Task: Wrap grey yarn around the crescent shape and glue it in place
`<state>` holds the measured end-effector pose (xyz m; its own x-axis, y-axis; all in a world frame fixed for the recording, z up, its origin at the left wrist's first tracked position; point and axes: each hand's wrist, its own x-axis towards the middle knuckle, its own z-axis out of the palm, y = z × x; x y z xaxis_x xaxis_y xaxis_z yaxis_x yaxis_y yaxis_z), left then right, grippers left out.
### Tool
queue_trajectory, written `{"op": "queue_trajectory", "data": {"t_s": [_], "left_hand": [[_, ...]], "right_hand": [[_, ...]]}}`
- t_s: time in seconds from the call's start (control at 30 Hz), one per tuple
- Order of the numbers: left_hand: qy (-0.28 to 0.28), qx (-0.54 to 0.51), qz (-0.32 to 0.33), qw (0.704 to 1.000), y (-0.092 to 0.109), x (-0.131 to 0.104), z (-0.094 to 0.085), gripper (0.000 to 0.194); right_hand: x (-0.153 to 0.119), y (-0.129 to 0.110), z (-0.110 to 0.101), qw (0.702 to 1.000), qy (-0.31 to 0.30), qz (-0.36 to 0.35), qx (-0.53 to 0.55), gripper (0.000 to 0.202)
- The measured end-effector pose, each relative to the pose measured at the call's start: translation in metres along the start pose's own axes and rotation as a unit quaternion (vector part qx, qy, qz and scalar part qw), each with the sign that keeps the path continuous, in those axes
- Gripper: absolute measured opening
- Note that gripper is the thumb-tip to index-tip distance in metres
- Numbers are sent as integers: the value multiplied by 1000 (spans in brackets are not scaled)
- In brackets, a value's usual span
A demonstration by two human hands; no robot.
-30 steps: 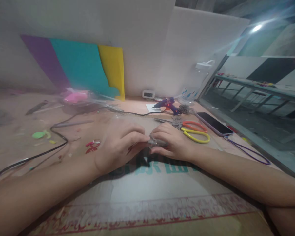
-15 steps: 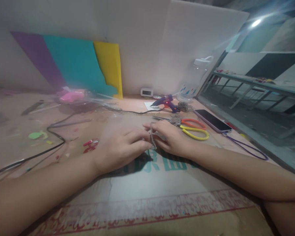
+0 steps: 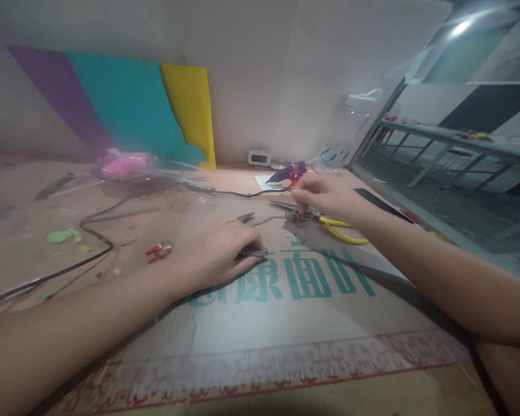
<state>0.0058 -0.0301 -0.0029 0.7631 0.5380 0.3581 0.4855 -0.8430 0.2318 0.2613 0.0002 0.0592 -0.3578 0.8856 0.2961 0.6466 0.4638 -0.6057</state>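
Observation:
My left hand (image 3: 227,248) rests low over the printed board, fingers curled round a bent grey wire-like piece (image 3: 252,252). Much of that piece is hidden by the fingers. My right hand (image 3: 314,193) reaches forward, thumb and fingertips pinched at the top of a tangle of grey fuzzy strands (image 3: 302,218). One loose strand (image 3: 271,219) trails left from the tangle. Under the right wrist lies a hand tool with a yellow handle (image 3: 340,231) and pointed dark tip. Just beyond the right fingers is a purple glue gun (image 3: 286,172) with its red light on.
A small digital clock (image 3: 259,157) and a clear bottle (image 3: 357,127) stand by the back wall. A phone (image 3: 383,205) lies partly behind my right forearm. A black cable (image 3: 99,254) crosses the left side, near red scraps (image 3: 159,251) and a pink bundle (image 3: 125,164).
My hands have parted. The right moved up and forward from the small piece to the grey tangle; the left stayed low with the piece. The board's green lettering is more exposed.

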Motion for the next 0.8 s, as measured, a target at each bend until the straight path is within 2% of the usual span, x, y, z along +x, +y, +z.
{"op": "queue_trajectory", "data": {"t_s": [0.13,0.37,0.47,0.57,0.7,0.8], "left_hand": [[-24,-13,7,1000,0,1,-2,23],[-18,-26,36,999,0,0,-2,32],[-13,-28,23,999,1,0,-3,32],[11,-22,1,1000,3,0,-4,17],[9,-6,23,1000,4,0,-5,13],[-1,-10,37,999,2,-1,-3,17]], "right_hand": [[-2,-10,-14,998,18,0,-68,31],[-6,-16,-13,994,41,26,-101,20],[-4,-9,-16,991,68,17,-113,29],[1,5,-22,986,72,23,-146,34],[8,21,-27,983,47,60,-167,23],[9,24,-27,982,63,94,-153,15]]}}
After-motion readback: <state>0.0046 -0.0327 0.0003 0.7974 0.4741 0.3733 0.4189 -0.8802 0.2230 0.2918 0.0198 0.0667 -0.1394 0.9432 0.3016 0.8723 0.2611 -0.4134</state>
